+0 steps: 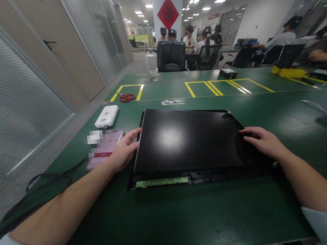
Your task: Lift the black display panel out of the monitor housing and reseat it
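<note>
A glossy black display panel [184, 139] lies over a black frame [212, 176], slightly askew to it. A strip of green circuit board [162, 182] shows along the frame's near edge. My left hand [127, 147] grips the panel's left edge, thumb and fingers bent around it. At the right edge, my right hand [261, 140] holds the panel between thumb and fingers; the exact contact there is dark and hard to see. Beside my left hand lies a phone [109, 143] with its screen lit.
The green table [170, 219] carries a white power bank [107, 116], red-handled scissors [126, 97], small white scraps [172, 102], a black box [228, 73] and a yellow item [288, 71]. Black cable [52, 175] trails at left. An office chair [171, 56] and several people are beyond.
</note>
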{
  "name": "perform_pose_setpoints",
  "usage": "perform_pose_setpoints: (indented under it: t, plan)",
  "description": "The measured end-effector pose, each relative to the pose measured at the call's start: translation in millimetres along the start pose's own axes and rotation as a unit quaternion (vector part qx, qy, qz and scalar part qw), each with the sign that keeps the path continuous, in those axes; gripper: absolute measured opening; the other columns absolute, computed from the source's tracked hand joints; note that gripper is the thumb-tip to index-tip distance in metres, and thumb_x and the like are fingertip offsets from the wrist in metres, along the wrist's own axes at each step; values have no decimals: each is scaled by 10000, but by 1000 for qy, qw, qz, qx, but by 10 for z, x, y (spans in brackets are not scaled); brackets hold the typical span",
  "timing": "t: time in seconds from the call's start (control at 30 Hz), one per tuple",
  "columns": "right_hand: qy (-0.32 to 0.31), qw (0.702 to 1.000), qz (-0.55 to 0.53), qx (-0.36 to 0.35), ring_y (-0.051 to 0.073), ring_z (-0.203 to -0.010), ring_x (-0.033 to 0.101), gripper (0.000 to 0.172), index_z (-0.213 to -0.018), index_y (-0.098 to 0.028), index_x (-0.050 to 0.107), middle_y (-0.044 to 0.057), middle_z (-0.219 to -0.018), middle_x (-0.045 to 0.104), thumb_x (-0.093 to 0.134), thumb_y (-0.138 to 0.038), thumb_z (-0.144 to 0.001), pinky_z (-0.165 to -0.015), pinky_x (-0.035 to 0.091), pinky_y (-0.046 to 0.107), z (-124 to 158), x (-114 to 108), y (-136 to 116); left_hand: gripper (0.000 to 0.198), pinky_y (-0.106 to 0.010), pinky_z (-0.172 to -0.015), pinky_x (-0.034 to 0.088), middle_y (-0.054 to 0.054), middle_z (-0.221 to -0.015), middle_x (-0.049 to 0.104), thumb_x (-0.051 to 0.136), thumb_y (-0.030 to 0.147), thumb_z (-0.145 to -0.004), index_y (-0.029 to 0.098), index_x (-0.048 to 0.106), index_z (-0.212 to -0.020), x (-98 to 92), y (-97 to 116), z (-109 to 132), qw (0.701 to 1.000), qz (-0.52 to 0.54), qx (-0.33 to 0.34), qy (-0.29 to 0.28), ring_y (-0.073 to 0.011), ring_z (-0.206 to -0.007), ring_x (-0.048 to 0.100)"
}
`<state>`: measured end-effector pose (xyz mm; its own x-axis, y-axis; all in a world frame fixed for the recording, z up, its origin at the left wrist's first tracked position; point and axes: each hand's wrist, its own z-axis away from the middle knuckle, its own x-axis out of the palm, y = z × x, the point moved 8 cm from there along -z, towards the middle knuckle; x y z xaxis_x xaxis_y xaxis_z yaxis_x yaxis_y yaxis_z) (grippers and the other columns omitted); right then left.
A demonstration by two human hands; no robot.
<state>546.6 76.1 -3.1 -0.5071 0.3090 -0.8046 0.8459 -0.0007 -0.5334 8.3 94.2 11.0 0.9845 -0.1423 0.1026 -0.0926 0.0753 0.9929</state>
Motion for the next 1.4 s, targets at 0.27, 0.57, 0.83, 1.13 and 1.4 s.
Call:
perform_pose_setpoints:
  t: [0.27, 0.57, 0.83, 1.13, 1.4]
  plan:
    - [-4, 1000, 2, 2, 344, -1191, 680, 354, -1026, -307, 799, 95, -1255, 729, 642, -484, -762, -1053, 530, 539, -2, -3, 15, 377, -461, -883, 644, -68, -1099, 809, 734, 191, -651, 215, 793, -1022, 129, -40, 24, 997, -1, -39, -63, -355, -1095, 749]
    - [-7, 1000, 7, -2, 344, -1193, 679, 362, -1027, -299, 801, 97, -1258, 731, 631, -484, -766, -1053, 527, 538, -6, 8, 18, 232, -442, -892, 589, -63, -1022, 708, 703, 441, -824, 217, 670, -772, 54, -46, -37, 994, -93, 15, -49, -303, -1011, 690]
    - [-12, 1000, 7, 9, 359, -1212, 672, 361, -1028, -301, 804, 102, -1272, 730, 639, -474, -758, -1051, 528, 554, -14, -5, 8, 348, -562, -1156, 420, -168, -1416, 602, 763, 537, -801, 218, 646, -873, 73, 69, 39, 959, -259, 104, -43, -397, -1364, 561]
    - [-13, 1000, -2, 7, 351, -1223, 665, 349, -1025, -305, 804, 96, -1276, 722, 649, -475, -763, -1052, 527, 544, -10, 1, 19, 395, -607, -1239, 304, -226, -1660, 437, 718, 596, -792, 224, 651, -905, 66, 109, 63, 939, -328, 104, -19, -427, -1580, 326]
    - [-12, 1000, -1, -2, 353, -1217, 668, 342, -1029, -304, 801, 98, -1271, 722, 651, -480, -778, -1055, 522, 557, -15, 16, 52, 413, -626, -1247, 287, -245, -1694, 368, 701, 599, -810, 214, 661, -954, 47, 80, 62, 938, -329, 103, -20, -419, -1599, 286]
